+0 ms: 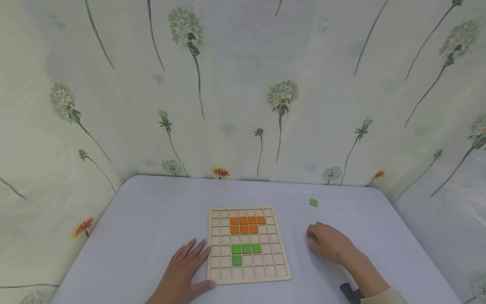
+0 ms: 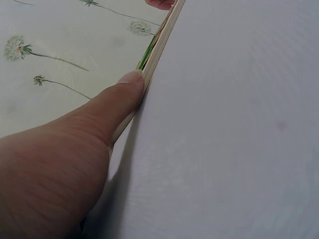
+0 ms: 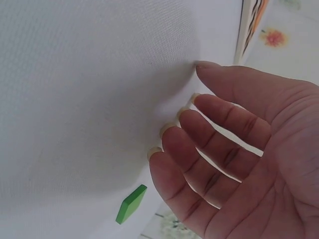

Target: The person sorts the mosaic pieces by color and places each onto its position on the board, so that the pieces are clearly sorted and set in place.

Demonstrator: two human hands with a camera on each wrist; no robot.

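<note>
A square wooden grid board (image 1: 265, 273) lies on the table, with several orange tiles (image 1: 243, 221) in its upper rows and several green tiles (image 1: 246, 248) lower down. My left hand (image 1: 182, 274) rests at the board's left edge, fingers spread; its thumb (image 2: 124, 97) touches the board's rim in the left wrist view. To the right of the board is my right hand (image 1: 328, 242), fingers loosely bent and holding nothing. Beyond that hand lies a single loose green tile (image 1: 313, 202), which also shows below the fingertips in the right wrist view (image 3: 131, 204).
A white cloth covers the table (image 1: 159, 211). Behind it hangs a curtain (image 1: 235, 84) printed with dandelions, which also runs along both sides. A dark strap or device (image 1: 350, 292) sits at the right wrist, by a beige sleeve (image 1: 383, 297).
</note>
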